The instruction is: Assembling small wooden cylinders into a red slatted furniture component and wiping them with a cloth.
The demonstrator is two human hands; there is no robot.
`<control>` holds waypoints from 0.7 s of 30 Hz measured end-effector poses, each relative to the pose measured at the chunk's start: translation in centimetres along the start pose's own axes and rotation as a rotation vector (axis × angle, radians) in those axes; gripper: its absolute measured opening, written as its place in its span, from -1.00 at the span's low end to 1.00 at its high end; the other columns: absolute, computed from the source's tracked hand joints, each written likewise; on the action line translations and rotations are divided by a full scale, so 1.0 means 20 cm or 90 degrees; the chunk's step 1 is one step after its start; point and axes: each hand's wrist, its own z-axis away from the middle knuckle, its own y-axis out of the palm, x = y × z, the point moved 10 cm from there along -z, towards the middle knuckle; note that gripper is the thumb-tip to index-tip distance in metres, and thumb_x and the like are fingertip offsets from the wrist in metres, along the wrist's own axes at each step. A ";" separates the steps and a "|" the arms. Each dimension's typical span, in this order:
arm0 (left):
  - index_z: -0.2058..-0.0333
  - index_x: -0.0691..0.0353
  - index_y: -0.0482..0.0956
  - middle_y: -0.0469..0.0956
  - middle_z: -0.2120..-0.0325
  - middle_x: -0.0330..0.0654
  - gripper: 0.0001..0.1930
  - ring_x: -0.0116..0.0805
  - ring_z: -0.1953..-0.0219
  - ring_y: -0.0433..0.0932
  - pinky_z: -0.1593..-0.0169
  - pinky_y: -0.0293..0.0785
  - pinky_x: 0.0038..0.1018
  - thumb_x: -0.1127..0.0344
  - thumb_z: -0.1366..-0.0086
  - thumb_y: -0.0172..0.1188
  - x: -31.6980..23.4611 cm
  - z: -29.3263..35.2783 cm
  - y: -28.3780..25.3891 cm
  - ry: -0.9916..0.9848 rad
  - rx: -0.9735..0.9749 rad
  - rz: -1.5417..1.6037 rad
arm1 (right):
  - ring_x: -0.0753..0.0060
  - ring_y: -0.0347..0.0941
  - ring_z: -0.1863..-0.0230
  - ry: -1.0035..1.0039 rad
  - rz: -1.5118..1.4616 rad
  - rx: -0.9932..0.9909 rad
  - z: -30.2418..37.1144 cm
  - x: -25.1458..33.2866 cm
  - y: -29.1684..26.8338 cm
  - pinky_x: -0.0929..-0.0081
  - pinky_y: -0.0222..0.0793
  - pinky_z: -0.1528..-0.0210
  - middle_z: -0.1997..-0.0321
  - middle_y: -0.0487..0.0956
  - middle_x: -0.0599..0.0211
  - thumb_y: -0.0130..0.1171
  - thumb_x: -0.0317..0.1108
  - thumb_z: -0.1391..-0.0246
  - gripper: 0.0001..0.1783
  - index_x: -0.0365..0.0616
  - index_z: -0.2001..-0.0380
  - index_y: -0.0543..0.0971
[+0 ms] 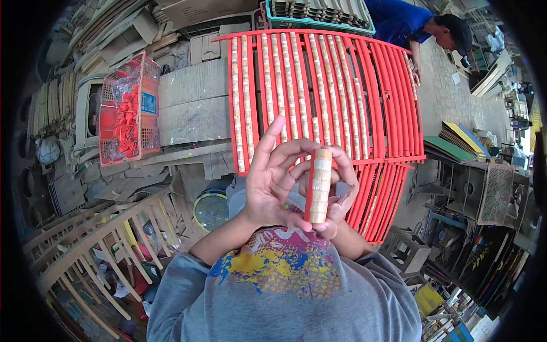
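Observation:
Close in front of my chest I hold a short row of small pale wooden blocks (322, 188), stacked end to end with a red strip along the left side. My left hand (266, 188) grips it at top and bottom, with one finger stretched upward. On its other side, my right hand (343, 196) has fingers at the top end and the thumb at the bottom. Part of the right palm is hidden behind the blocks. Beyond both hands lies a red slatted rack (380, 85), several of its channels filled with rows of similar wooden blocks (279, 85).
A red plastic basket (149, 128) holding red pieces stands left on a wooden bench (191, 108). At the far edge is a teal crate (319, 24) of wooden parts. A person in blue (399, 23) leans over the rack's far right. A wooden slatted frame (102, 245) stands lower left.

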 end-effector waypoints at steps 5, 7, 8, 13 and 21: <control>-0.41 0.35 -0.39 0.35 -0.14 0.13 0.53 -0.04 -0.25 0.36 -0.31 0.33 -0.14 0.23 0.32 0.72 -0.06 -0.03 -0.02 0.039 0.004 -0.030 | 0.66 0.35 0.54 0.030 -0.026 -0.018 0.00 -0.04 0.00 0.63 0.24 0.47 0.43 0.48 0.48 0.62 0.08 0.43 0.29 -0.35 -0.26 0.12; -0.39 0.43 -0.38 0.39 -0.09 0.16 0.54 -0.07 -0.16 0.46 -0.28 0.36 -0.15 0.04 0.30 0.70 -0.09 -0.05 -0.04 0.057 -0.019 -0.111 | 0.56 0.41 0.42 -0.003 -0.028 0.099 -0.04 -0.05 0.05 0.55 0.33 0.39 0.27 0.49 0.35 0.56 0.10 0.33 0.22 -0.30 -0.26 0.12; -0.39 0.43 -0.38 0.39 -0.09 0.16 0.54 -0.07 -0.16 0.46 -0.28 0.36 -0.15 0.04 0.30 0.70 -0.11 -0.07 -0.04 0.057 -0.020 -0.112 | 0.56 0.41 0.42 -0.002 -0.029 0.100 -0.03 -0.04 0.04 0.55 0.33 0.39 0.27 0.49 0.35 0.56 0.10 0.33 0.22 -0.30 -0.26 0.12; -0.40 0.41 -0.28 0.48 0.02 0.07 0.47 -0.18 -0.04 0.53 -0.18 0.42 -0.25 0.03 0.29 0.66 -0.19 -0.18 -0.01 0.033 0.080 -0.338 | 0.52 0.40 0.23 0.222 -0.034 0.119 -0.05 0.07 -0.08 0.58 0.30 0.21 0.22 0.46 0.27 0.16 -0.32 -0.07 -0.42 -0.27 -0.14 0.28; -0.41 0.39 -0.17 0.54 0.11 0.01 0.40 -0.26 0.08 0.57 -0.10 0.46 -0.30 0.09 0.30 0.61 -0.20 -0.23 0.07 -0.014 0.164 -0.384 | 0.35 0.54 0.00 -0.345 0.528 0.229 -0.11 0.65 0.13 -0.02 0.07 -0.27 0.19 0.61 0.50 0.32 -0.37 -0.01 -0.89 0.08 0.33 0.67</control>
